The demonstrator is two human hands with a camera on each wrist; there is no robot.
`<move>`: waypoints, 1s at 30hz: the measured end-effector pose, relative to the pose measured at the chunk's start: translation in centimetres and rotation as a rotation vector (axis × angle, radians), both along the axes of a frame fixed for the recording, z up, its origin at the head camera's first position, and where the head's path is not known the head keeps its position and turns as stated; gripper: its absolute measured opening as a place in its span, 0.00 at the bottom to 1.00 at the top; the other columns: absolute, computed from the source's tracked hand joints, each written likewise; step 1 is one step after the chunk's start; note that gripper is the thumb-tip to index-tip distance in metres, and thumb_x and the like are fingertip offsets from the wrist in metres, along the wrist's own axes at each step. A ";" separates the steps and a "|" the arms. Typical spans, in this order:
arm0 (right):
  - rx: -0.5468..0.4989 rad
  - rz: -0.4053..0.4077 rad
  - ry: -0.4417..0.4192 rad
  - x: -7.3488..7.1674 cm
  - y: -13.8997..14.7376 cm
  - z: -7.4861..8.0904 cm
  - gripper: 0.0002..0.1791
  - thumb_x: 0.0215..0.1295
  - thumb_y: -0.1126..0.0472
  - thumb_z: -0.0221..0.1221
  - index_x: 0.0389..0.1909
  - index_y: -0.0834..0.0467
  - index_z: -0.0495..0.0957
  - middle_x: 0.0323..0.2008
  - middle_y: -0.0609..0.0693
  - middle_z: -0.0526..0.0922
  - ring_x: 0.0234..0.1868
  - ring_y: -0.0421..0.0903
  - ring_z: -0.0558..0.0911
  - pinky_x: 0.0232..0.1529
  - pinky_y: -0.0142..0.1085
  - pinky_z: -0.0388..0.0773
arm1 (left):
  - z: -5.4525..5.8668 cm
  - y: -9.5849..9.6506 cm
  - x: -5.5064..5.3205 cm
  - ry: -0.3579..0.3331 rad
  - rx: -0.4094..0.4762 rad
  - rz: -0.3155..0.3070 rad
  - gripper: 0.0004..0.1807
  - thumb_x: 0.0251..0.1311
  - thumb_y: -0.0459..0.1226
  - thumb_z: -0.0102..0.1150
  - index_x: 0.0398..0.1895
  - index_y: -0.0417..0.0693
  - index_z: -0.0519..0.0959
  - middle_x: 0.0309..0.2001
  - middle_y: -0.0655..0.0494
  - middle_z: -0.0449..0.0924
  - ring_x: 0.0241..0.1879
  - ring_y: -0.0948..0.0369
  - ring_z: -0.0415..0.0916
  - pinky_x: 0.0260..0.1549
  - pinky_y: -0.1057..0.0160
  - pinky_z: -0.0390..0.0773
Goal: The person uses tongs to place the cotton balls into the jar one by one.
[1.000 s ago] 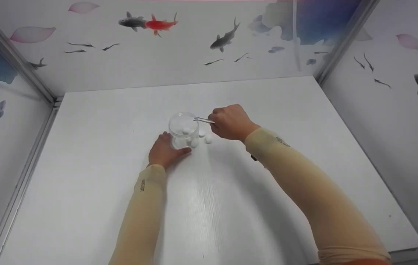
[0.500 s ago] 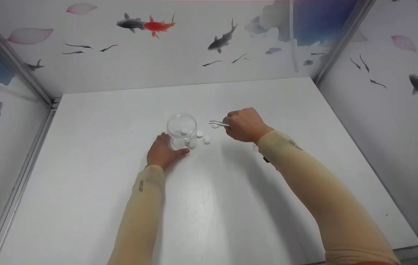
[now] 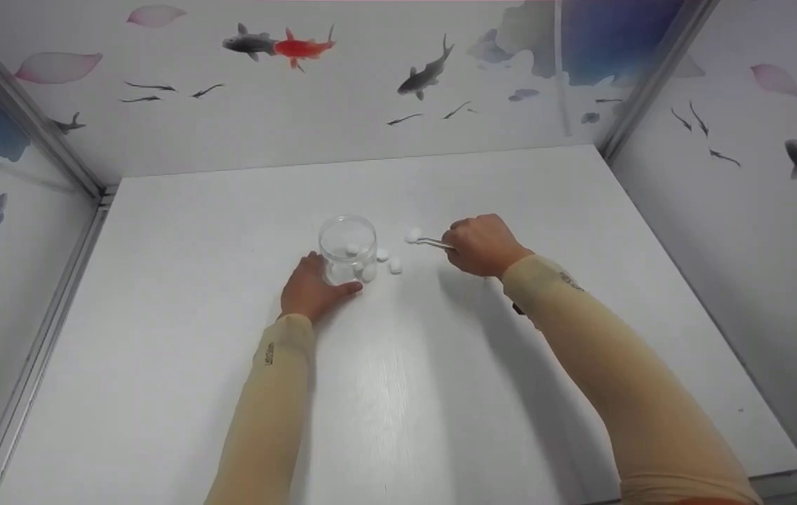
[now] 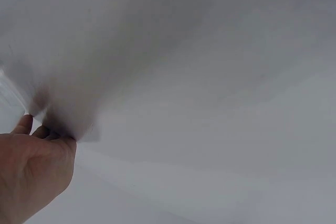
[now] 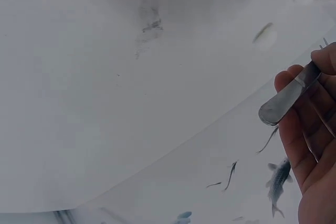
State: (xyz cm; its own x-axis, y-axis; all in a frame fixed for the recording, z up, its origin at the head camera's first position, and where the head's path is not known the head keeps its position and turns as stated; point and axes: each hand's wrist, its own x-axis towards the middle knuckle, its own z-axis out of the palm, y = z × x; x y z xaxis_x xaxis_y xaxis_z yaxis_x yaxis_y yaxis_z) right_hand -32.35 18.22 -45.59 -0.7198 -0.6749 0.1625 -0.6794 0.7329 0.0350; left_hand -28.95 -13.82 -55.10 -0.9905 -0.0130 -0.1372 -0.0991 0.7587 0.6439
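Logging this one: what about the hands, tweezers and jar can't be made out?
- Head: whether the tweezers pinch or only touch the white piece; too small.
- Head: how many pieces the clear jar holds; small and blurred through its wall.
- Left wrist: most of the jar; cut off by the left edge.
- Right wrist: part of the right hand; cut off by the right edge.

The white table (image 3: 384, 407) bears a jar (image 3: 332, 258) and white pieces (image 3: 396, 266).
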 end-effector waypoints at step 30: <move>0.105 -0.039 0.003 -2.6 0.0 -1.7 0.05 0.63 0.64 0.63 0.30 0.58 0.86 0.23 0.50 0.82 0.20 0.46 0.75 0.24 0.42 0.80 | -0.2 0.0 0.0 0.010 0.002 0.031 0.63 0.42 0.66 0.72 0.77 0.45 0.57 0.76 0.43 0.56 0.75 0.47 0.50 0.72 0.49 0.53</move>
State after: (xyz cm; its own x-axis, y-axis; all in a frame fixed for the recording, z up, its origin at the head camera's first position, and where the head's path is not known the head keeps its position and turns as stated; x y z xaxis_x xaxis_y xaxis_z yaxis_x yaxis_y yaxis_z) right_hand -34.97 18.21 -47.26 -0.7453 -0.6601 0.0941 -0.6505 0.7508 0.1147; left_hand -28.98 -13.83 -55.31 -0.9909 -0.0439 -0.1269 -0.1162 0.7543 0.6462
